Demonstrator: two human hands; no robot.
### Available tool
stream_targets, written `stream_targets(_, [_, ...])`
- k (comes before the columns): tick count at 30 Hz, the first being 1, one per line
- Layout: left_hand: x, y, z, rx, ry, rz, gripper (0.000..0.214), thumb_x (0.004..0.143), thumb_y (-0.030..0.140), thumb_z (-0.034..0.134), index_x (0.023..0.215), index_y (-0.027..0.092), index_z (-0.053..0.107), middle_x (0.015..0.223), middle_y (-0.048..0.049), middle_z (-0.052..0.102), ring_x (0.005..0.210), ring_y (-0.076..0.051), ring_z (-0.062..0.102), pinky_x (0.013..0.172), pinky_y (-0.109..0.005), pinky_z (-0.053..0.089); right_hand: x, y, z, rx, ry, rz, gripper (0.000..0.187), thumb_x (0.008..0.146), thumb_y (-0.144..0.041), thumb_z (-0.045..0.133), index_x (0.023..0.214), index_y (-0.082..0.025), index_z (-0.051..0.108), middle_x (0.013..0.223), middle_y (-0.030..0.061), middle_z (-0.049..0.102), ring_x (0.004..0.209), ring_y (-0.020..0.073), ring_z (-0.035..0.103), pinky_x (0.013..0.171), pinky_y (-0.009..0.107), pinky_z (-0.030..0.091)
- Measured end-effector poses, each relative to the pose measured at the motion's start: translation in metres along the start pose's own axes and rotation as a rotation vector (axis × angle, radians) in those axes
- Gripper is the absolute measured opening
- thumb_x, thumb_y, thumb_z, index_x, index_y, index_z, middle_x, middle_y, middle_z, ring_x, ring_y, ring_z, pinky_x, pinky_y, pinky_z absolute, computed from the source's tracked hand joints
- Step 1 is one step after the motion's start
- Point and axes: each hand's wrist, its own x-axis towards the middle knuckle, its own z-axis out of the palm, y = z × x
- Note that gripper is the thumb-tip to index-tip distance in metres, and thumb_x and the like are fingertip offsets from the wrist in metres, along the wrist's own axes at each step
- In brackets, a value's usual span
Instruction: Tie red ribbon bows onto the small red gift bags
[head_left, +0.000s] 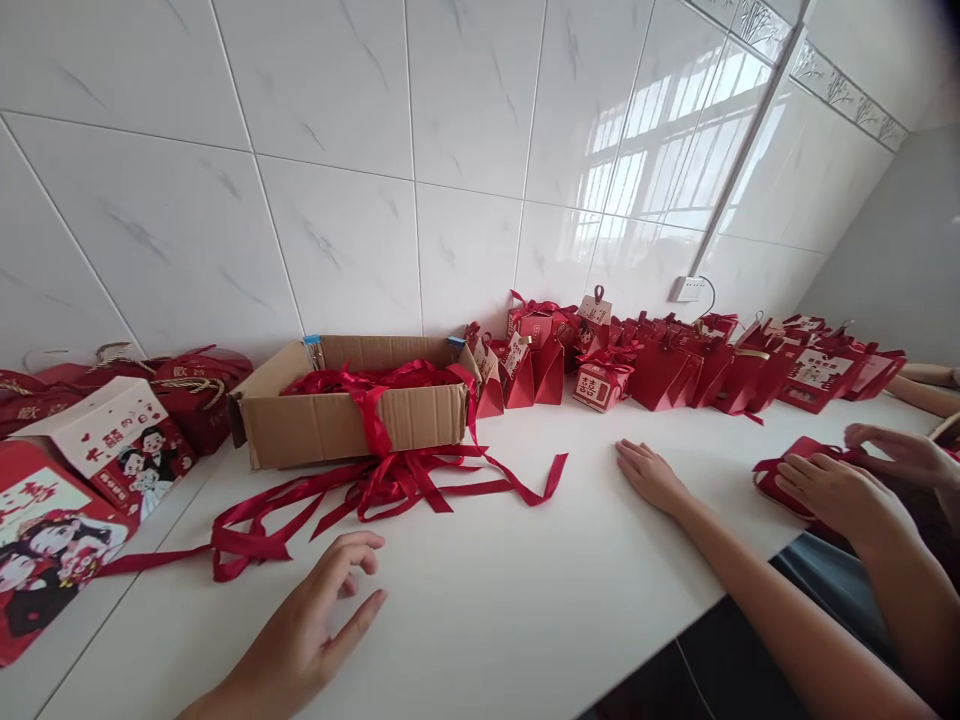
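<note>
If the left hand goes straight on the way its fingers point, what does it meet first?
Probably the loose red ribbons lying on the white table ahead of the left hand; depth is unclear.

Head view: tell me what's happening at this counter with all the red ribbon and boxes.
The person's left hand is open and holds nothing, its fingers curled close to a tangle of red ribbons that spills from a cardboard box. Their right hand lies flat and empty on the white counter. To the right, another person's hands work on a flat red piece. Folded red gift boxes stand along the tiled wall.
</note>
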Motion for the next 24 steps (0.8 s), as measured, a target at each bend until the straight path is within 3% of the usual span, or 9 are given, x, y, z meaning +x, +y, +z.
stream_targets(3, [0.002,-0.005,-0.003,0.059,-0.034,0.075,0.015,0.087,0.035,0.054,0.096,0.026,0.049,0.117,-0.0073,0.058,0.085,-0.019,0.062,0.067,-0.029,0.056,-0.005,-0.001,0.002,-0.089,-0.031,0.005,0.049,0.093,-0.037,0.033,0.134,-0.019,0.051,0.148,0.0068,0.041,0.141,0.0331,0.026,0.114,0.049,0.025])
stream_targets(8, [0.006,-0.005,-0.011,0.167,-0.071,0.104,0.011,0.089,0.027,0.048,0.099,0.024,0.046,0.12,-0.0084,0.054,0.102,-0.019,0.059,0.079,-0.032,0.053,-0.014,-0.023,0.015,-0.175,-0.018,0.058,0.053,0.092,-0.043,0.032,0.134,-0.016,0.05,0.148,0.0186,0.037,0.137,0.0451,0.027,0.106,0.066,0.024])
stream_targets(11, [0.007,-0.002,-0.013,0.19,-0.043,0.069,0.008,0.089,0.025,0.047,0.096,0.023,0.047,0.118,-0.0079,0.054,0.107,-0.02,0.056,0.085,-0.033,0.051,-0.025,-0.055,0.03,-0.167,-0.005,-0.001,0.051,0.093,-0.044,0.028,0.129,-0.019,0.054,0.141,0.0243,0.042,0.133,0.0498,0.031,0.097,0.073,0.027])
stream_targets(14, [0.008,-0.001,-0.012,0.188,-0.028,0.041,0.005,0.088,0.023,0.047,0.092,0.023,0.049,0.114,-0.0069,0.055,0.107,-0.021,0.056,0.087,-0.034,0.05,-0.044,-0.101,0.043,-0.117,-0.016,-0.166,0.05,0.094,-0.049,0.024,0.124,-0.025,0.056,0.134,0.0206,0.051,0.127,0.0502,0.04,0.088,0.078,0.032])
stream_targets(16, [0.007,-0.001,-0.011,0.187,-0.045,0.031,0.004,0.087,0.022,0.047,0.091,0.023,0.05,0.112,-0.0064,0.056,0.105,-0.02,0.056,0.087,-0.034,0.05,-0.057,-0.134,0.048,-0.07,-0.048,-0.327,0.041,0.094,-0.051,0.032,0.118,-0.032,0.06,0.133,0.0114,0.055,0.126,0.0443,0.045,0.091,0.07,0.04])
stream_targets(18, [0.008,-0.001,-0.01,0.183,-0.059,0.031,0.004,0.086,0.021,0.048,0.09,0.022,0.05,0.11,-0.0061,0.057,0.102,-0.02,0.057,0.086,-0.034,0.05,-0.064,-0.166,0.049,-0.034,-0.079,-0.456,0.027,0.091,-0.047,0.047,0.105,-0.033,0.065,0.125,0.0055,0.061,0.119,0.0362,0.053,0.092,0.055,0.049])
stream_targets(21, [0.009,-0.002,-0.01,0.157,-0.034,0.059,0.006,0.085,0.019,0.049,0.089,0.022,0.051,0.106,-0.0054,0.058,0.097,-0.02,0.059,0.084,-0.034,0.051,-0.058,-0.204,0.041,-0.03,-0.111,-0.507,0.011,0.086,-0.025,0.059,0.085,-0.025,0.07,0.096,0.0056,0.07,0.09,0.0272,0.067,0.069,0.036,0.057])
stream_targets(24, [0.009,-0.004,-0.011,0.142,0.011,0.082,0.009,0.084,0.016,0.048,0.09,0.022,0.051,0.104,-0.0051,0.058,0.098,-0.02,0.059,0.086,-0.035,0.05,-0.038,-0.227,0.015,-0.047,-0.148,-0.478,0.012,0.074,-0.011,0.067,0.067,-0.02,0.07,0.066,0.0029,0.069,0.058,0.0192,0.066,0.047,0.025,0.048])
